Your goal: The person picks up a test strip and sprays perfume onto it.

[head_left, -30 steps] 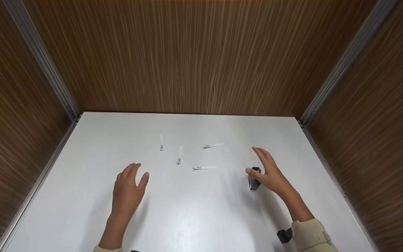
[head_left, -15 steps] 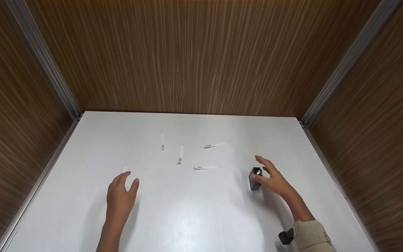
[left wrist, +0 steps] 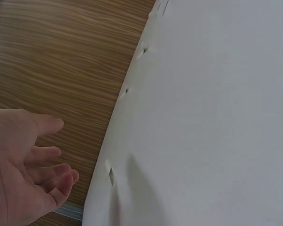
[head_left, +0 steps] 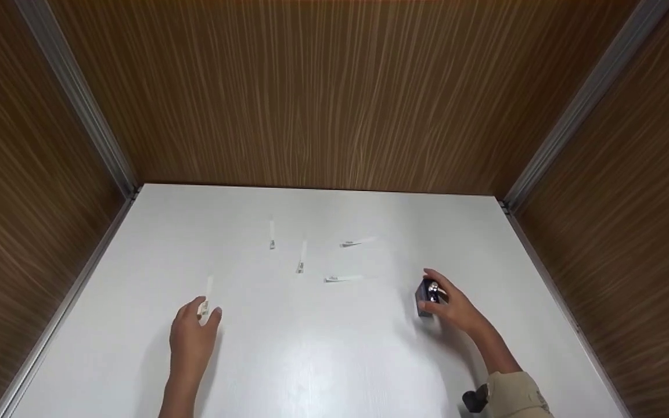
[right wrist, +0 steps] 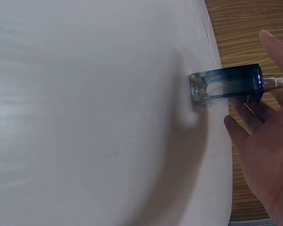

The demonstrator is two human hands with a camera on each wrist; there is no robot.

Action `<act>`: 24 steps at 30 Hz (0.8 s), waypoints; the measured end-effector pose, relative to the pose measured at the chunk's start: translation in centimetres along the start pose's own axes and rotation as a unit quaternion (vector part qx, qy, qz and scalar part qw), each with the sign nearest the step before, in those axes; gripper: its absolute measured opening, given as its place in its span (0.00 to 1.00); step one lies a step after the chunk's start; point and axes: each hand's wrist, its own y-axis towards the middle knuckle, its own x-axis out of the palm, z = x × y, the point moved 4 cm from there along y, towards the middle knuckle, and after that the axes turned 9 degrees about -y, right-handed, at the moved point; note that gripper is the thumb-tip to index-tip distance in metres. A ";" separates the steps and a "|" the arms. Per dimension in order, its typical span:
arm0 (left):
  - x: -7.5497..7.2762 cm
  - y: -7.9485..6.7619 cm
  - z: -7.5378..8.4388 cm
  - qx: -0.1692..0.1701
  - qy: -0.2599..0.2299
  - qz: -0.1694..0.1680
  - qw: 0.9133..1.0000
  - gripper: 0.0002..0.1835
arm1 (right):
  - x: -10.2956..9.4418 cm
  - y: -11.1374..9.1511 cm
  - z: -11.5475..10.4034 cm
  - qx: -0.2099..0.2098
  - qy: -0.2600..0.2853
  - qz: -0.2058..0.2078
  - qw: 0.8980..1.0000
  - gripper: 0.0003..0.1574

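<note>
Flanking bottle (right wrist: 231,84) | right grip (head_left: 455,305) spread, holding nothing | left grip (head_left: 189,334) likewise | bottle gap: right wrist view only

- Left hand (left wrist: 28,169) at lower left, fingers loosely bent, before a wood-grain panel (left wrist: 61,56).
- Pale strip (left wrist: 111,176) on the white tabletop (left wrist: 217,113), a shadow (left wrist: 144,193) beside it.
- Two more strips (left wrist: 144,51) farther up, near the edge.
</note>
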 end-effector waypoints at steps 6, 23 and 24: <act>-0.1 0.0 -1.3 -0.013 -0.005 0.009 1.000 0.30 | 0.3 -0.2 0.4 0.036 0.016 -0.020 0.999 0.53; 0.1 1.5 -3.4 -0.025 -0.006 0.012 1.000 0.29 | 0.5 -0.3 1.2 0.074 0.047 -0.029 0.996 0.52; 0.1 1.6 -3.5 -0.024 -0.006 0.014 1.000 0.29 | 0.5 -0.3 1.2 0.075 0.049 -0.028 0.996 0.52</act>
